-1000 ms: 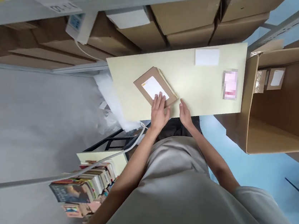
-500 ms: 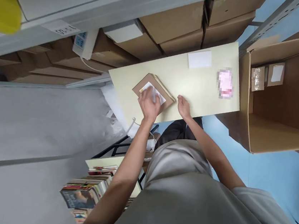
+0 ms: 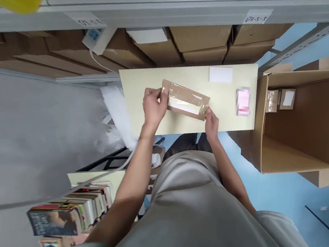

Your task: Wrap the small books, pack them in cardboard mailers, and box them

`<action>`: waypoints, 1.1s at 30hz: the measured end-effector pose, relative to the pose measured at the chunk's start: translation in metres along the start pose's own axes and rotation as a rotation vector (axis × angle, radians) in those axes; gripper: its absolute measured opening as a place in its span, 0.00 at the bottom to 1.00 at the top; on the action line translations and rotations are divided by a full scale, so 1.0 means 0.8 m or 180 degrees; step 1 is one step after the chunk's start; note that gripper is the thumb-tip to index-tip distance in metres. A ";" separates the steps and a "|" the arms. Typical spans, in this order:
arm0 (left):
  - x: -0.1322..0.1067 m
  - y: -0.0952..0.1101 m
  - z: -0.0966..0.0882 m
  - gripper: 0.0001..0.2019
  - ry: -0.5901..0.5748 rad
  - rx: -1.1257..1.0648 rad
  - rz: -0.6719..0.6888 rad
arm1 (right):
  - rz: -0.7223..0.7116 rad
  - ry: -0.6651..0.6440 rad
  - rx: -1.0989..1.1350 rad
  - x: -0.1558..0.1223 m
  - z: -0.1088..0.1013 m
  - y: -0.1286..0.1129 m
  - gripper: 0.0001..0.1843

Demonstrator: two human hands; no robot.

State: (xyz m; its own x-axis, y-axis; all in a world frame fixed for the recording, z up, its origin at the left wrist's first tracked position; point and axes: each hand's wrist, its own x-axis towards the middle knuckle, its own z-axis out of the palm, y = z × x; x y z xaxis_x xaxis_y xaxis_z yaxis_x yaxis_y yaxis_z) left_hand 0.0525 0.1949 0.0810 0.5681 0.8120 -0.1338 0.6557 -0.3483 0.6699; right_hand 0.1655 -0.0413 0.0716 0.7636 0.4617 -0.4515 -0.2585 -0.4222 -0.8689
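A small cardboard box (image 3: 187, 95) with shiny clear tape on it is held between my two hands over the cream tabletop (image 3: 138, 108). It is tipped so that a long narrow face shows, with a white strip along the near part. My left hand (image 3: 155, 105) grips its left end, thumb in front. At the lower right corner, my right hand (image 3: 211, 123) pinches the box between thumb and fingers. The underside of the box is hidden from me.
A white paper (image 3: 220, 74) and a blurred pink item (image 3: 243, 102) lie on the table. A large open carton (image 3: 299, 159) stands to the right. Shelved cartons (image 3: 199, 40) line the back, below a grey shelf edge (image 3: 177, 14). Stacked books (image 3: 74, 212) are at lower left.
The box was lying flat, label up, under my left hand, with my right hand beside it. Now it is tilted up and gripped at both ends. The view has shifted slightly.
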 end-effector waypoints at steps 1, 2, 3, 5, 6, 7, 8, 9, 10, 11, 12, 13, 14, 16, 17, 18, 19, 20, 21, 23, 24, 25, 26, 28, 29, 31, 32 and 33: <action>-0.022 -0.002 0.006 0.24 -0.0007 -0.0075 -0.0012 | -0.0194 0.0168 -0.0231 0.001 -0.012 -0.002 0.41; -0.041 -0.004 0.015 0.24 -0.0045 -0.0115 -0.0069 | -0.0309 0.0305 -0.0437 0.005 -0.022 -0.003 0.41; -0.058 -0.006 0.026 0.24 -0.0097 -0.0121 -0.0160 | -0.0347 0.0395 -0.0652 0.011 -0.031 -0.001 0.40; -0.080 -0.007 0.052 0.22 -0.0195 -0.0049 -0.0344 | -0.0257 0.0419 -0.1176 0.027 -0.041 0.008 0.39; -0.085 -0.008 0.063 0.22 -0.0222 0.0016 -0.0409 | -0.0185 0.0386 -0.1417 0.037 -0.044 0.014 0.38; -0.088 -0.008 0.073 0.22 -0.0229 0.0085 -0.0453 | -0.0125 0.0352 -0.1621 0.046 -0.045 0.019 0.37; -0.088 -0.008 0.080 0.22 -0.0223 0.0149 -0.0491 | -0.0083 0.0334 -0.1784 0.054 -0.046 0.024 0.35; -0.087 -0.008 0.086 0.23 -0.0214 0.0197 -0.0533 | -0.0062 0.0333 -0.1906 0.061 -0.046 0.027 0.33; -0.084 -0.008 0.089 0.24 -0.0215 0.0218 -0.0583 | -0.0052 0.0340 -0.1998 0.067 -0.046 0.029 0.33; -0.081 -0.009 0.090 0.24 -0.0227 0.0202 -0.0632 | -0.0043 0.0339 -0.2072 0.071 -0.045 0.030 0.32; -0.079 -0.010 0.090 0.23 -0.0249 0.0145 -0.0665 | -0.0024 0.0321 -0.2136 0.074 -0.045 0.029 0.32; -0.077 -0.012 0.090 0.22 -0.0275 0.0054 -0.0671 | -0.0002 0.0287 -0.2192 0.075 -0.044 0.027 0.32; -0.075 -0.014 0.089 0.21 -0.0303 -0.0058 -0.0649 | 0.0010 0.0237 -0.2234 0.076 -0.045 0.025 0.32; -0.073 -0.018 0.086 0.21 -0.0352 -0.0264 -0.0589 | -0.0006 0.0138 -0.2260 0.074 -0.047 0.020 0.31; -0.073 -0.020 0.085 0.21 -0.0381 -0.0336 -0.0580 | -0.0031 0.0094 -0.2231 0.072 -0.049 0.017 0.31; -0.072 -0.022 0.084 0.20 -0.0418 -0.0390 -0.0583 | -0.0061 0.0042 -0.2167 0.069 -0.052 0.013 0.32; -0.070 -0.025 0.082 0.20 -0.0457 -0.0437 -0.0583 | -0.0092 -0.0027 -0.2070 0.067 -0.055 0.010 0.32; -0.069 -0.027 0.080 0.18 -0.0494 -0.0489 -0.0564 | -0.0131 -0.0113 -0.1935 0.065 -0.059 0.006 0.34; -0.067 -0.029 0.077 0.17 -0.0528 -0.0553 -0.0510 | -0.0194 -0.0192 -0.1763 0.063 -0.063 0.001 0.36; -0.063 -0.031 0.070 0.15 -0.0570 -0.0684 -0.0313 | -0.0428 -0.0242 -0.1393 0.061 -0.071 -0.007 0.37; -0.061 -0.032 0.067 0.14 -0.0566 -0.0740 -0.0210 | -0.0575 -0.0193 -0.1252 0.061 -0.075 -0.010 0.37; -0.059 -0.031 0.064 0.12 -0.0536 -0.0788 -0.0129 | -0.0703 -0.0113 -0.1169 0.063 -0.079 -0.011 0.35; -0.058 -0.029 0.062 0.10 -0.0477 -0.0830 -0.0077 | -0.0790 -0.0043 -0.1147 0.066 -0.082 -0.011 0.33; -0.057 -0.025 0.062 0.11 -0.0311 -0.0894 -0.0058 | -0.0819 -0.0038 -0.1207 0.073 -0.086 -0.004 0.28; -0.058 -0.023 0.066 0.16 -0.0239 -0.0928 -0.0076 | -0.0784 -0.0080 -0.1238 0.078 -0.087 0.002 0.26; -0.060 -0.022 0.078 0.24 -0.0151 -0.1009 -0.0169 | -0.0692 -0.0155 -0.1244 0.086 -0.085 0.019 0.22; -0.062 -0.023 0.087 0.26 -0.0126 -0.1055 -0.0255 | -0.0641 -0.0154 -0.1223 0.090 -0.083 0.029 0.20; -0.065 -0.026 0.097 0.27 -0.0100 -0.1092 -0.0371 | -0.0583 -0.0134 -0.1195 0.094 -0.081 0.039 0.20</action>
State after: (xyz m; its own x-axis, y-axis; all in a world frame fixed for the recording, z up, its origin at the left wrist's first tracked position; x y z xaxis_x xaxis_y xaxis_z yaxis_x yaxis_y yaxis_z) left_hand 0.0480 0.1234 0.0175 0.5179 0.8203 -0.2426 0.5149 -0.0724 0.8542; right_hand 0.2529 -0.0703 0.0241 0.7500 0.5836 -0.3111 0.1187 -0.5816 -0.8048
